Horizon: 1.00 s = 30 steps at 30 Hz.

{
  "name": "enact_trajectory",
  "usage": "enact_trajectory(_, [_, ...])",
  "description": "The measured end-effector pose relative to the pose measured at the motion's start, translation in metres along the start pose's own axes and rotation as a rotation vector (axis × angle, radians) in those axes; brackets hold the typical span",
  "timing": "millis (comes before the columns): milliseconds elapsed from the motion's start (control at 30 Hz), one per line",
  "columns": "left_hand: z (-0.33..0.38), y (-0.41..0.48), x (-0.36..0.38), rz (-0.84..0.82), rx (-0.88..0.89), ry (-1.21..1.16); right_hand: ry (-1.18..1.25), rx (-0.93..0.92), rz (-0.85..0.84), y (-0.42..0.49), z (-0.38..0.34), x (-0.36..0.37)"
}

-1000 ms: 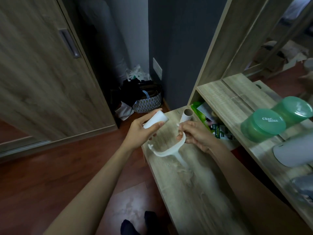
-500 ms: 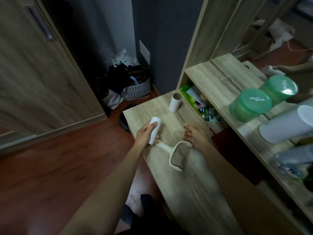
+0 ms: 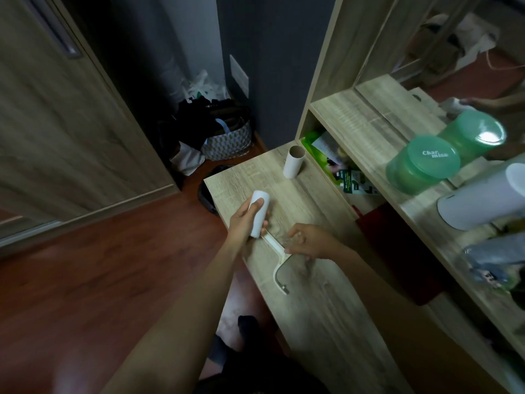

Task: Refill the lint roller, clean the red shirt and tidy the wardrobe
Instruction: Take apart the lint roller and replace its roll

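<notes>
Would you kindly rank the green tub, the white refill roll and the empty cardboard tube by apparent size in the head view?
1. Green tub, clearly largest.
2. Refill roll and cardboard tube: they look alike, and the roll is partly covered, so unranked.

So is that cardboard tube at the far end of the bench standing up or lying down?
Standing upright. The bare cardboard tube rests on one end on the wooden bench, its open top facing up, apart from both hands.

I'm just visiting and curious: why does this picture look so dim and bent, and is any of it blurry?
Head view: dim light, a dark corner behind the basket; glare on the green jar lid; wide-angle lens bows the shelf edges; the right hand and forearms are smeared, while the left hand gripping the white roll is sharper.
</notes>
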<state>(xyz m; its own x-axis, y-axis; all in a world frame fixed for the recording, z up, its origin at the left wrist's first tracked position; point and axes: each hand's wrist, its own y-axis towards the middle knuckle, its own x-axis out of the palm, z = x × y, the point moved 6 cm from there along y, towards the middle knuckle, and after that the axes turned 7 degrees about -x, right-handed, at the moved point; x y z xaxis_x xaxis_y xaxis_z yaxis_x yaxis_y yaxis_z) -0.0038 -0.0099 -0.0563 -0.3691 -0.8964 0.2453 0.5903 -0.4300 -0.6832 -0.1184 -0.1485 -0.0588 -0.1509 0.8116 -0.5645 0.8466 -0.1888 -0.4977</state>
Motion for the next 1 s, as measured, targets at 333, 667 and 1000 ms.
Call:
enact_trajectory(333, [0.035, 0.000, -0.013, -0.010, 0.061, -0.062, 0.103, -0.045, 0.206, 0.010, -0.010, -0.052])
enact_trajectory(667, [0.056, 0.002, -0.025, -0.021, 0.111, -0.111, -0.568, -0.315, 0.767, -0.010, -0.031, -0.071])
enact_trajectory(1000, [0.045, 0.004, -0.018, -0.098, -0.013, -0.143, -0.667, -0.260, 0.677, -0.034, 0.002, -0.018])
